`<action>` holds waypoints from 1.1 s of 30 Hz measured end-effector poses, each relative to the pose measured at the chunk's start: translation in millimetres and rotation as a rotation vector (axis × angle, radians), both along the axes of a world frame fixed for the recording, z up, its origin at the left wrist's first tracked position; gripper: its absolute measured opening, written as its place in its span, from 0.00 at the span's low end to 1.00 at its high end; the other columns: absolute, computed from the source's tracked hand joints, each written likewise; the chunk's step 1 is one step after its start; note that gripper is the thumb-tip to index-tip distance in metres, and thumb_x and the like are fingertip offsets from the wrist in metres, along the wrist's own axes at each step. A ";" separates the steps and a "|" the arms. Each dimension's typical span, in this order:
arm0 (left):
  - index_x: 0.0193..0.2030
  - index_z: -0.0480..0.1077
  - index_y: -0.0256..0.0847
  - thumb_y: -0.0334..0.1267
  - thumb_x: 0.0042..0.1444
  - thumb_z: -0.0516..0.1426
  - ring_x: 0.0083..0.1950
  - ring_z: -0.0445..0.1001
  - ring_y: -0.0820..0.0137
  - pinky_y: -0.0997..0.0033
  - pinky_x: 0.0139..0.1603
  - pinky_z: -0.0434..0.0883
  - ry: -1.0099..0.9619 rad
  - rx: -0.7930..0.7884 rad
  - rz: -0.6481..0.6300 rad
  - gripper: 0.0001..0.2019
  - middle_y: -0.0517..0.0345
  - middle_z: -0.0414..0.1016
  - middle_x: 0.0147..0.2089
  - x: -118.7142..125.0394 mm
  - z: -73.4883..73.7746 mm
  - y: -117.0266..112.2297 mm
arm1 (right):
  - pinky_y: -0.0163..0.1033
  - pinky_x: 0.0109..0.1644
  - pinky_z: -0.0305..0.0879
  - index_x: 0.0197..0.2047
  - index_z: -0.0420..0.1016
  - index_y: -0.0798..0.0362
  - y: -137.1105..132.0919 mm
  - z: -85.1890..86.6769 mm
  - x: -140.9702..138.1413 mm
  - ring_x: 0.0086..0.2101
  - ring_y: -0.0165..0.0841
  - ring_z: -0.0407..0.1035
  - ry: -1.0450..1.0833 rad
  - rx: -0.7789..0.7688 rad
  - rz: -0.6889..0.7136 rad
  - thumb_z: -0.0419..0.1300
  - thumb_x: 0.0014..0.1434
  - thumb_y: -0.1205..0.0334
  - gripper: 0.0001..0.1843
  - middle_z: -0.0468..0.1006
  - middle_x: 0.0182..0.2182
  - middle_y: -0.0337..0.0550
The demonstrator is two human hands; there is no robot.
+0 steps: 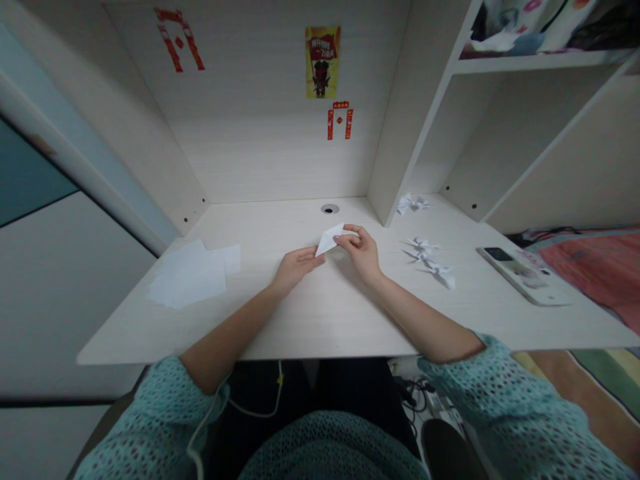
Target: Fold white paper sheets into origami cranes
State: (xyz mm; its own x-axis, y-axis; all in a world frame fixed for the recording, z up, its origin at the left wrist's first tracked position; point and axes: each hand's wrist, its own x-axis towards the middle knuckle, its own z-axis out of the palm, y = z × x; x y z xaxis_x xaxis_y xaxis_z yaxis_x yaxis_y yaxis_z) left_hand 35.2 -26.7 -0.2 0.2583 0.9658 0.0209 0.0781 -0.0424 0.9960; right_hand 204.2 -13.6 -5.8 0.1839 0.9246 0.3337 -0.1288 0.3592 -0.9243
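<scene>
A small folded piece of white paper point(327, 241), roughly diamond-shaped, is held up between my two hands above the middle of the desk. My right hand point(362, 251) pinches its right side between thumb and fingers. At its lower left corner, my left hand point(299, 265) grips the edge, with fingers held close together. A loose pile of white paper sheets point(193, 275) lies on the desk to the left. Several folded white paper figures point(424, 252) sit to the right of my right hand, with more paper figures point(413, 203) farther back beside the divider.
The white desk point(320, 320) meets a back panel with red and yellow stickers. A vertical divider point(425, 120) stands at the back right. A phone point(523, 275) lies on the right, near a red cloth point(600, 267). A pale cord point(260, 410) hangs below the front edge.
</scene>
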 end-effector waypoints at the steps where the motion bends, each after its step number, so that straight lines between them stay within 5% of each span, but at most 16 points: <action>1: 0.48 0.72 0.40 0.46 0.43 0.63 0.43 0.74 0.66 0.70 0.41 0.66 -0.014 0.017 0.005 0.24 0.50 0.77 0.45 0.3 1.3 -0.6 | 0.39 0.40 0.65 0.41 0.69 0.51 1.0 0.1 1.5 0.31 0.32 0.71 -0.049 0.023 -0.022 0.63 0.47 0.52 0.19 0.77 0.29 0.40; 5: 0.48 0.72 0.41 0.48 0.48 0.59 0.41 0.74 0.68 0.72 0.38 0.66 -0.014 0.052 0.027 0.21 0.49 0.77 0.43 -0.3 3.7 -1.1 | 0.39 0.41 0.62 0.41 0.76 0.49 -0.6 0.2 1.9 0.39 0.34 0.69 -0.299 0.114 -0.008 0.56 0.55 0.54 0.14 0.77 0.40 0.44; 8: 0.43 0.74 0.39 0.47 0.47 0.60 0.38 0.75 0.68 0.73 0.36 0.66 -0.008 0.062 0.043 0.19 0.50 0.78 0.39 -1.0 1.7 0.3 | 0.39 0.40 0.61 0.41 0.77 0.48 -4.5 -0.7 -2.2 0.38 0.34 0.68 -0.394 0.134 0.048 0.55 0.56 0.56 0.13 0.77 0.38 0.44; 15: 0.36 0.73 0.37 0.50 0.45 0.61 0.37 0.75 0.68 0.74 0.31 0.65 -0.065 0.003 0.139 0.18 0.51 0.78 0.35 -3.5 -1.6 5.2 | 0.35 0.36 0.62 0.56 0.63 0.45 -9.6 -0.4 -8.7 0.30 0.29 0.67 -0.232 0.112 0.150 0.62 0.50 0.54 0.30 0.74 0.33 0.38; 22: 0.36 0.71 0.37 0.49 0.44 0.61 0.38 0.76 0.67 0.74 0.32 0.67 -0.123 0.005 0.172 0.18 0.52 0.77 0.36 -4.5 -0.9 5.4 | 0.39 0.39 0.60 0.38 0.77 0.47 -19.7 5.6 -10.5 0.34 0.34 0.67 -0.493 0.212 0.067 0.65 0.48 0.53 0.14 0.77 0.35 0.43; 27: 0.45 0.67 0.38 0.46 0.46 0.61 0.39 0.75 0.69 0.72 0.38 0.69 -0.146 0.038 0.155 0.21 0.53 0.77 0.35 -0.7 -1.8 3.7 | 0.41 0.39 0.60 0.38 0.78 0.46 -20.2 6.0 -9.4 0.32 0.34 0.66 -0.485 0.218 0.025 0.63 0.51 0.55 0.10 0.78 0.33 0.42; 33: 0.64 0.47 0.44 0.39 0.46 0.62 0.40 0.75 0.71 0.68 0.47 0.68 -0.176 0.179 0.116 0.39 0.55 0.76 0.37 2.1 3.3 -2.8 | 0.41 0.39 0.62 0.38 0.79 0.48 -15.3 5.8 -7.0 0.34 0.35 0.68 -0.381 0.129 0.049 0.62 0.50 0.53 0.13 0.79 0.33 0.43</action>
State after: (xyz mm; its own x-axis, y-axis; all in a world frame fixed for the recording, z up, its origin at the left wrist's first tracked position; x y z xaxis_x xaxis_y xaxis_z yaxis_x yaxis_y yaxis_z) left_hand 37.4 -29.6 3.1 0.1233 0.9657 0.2284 -0.0808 -0.2196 0.9722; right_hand 197.2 -28.9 -0.1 -0.0182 0.8754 0.4830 0.1946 0.4770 -0.8571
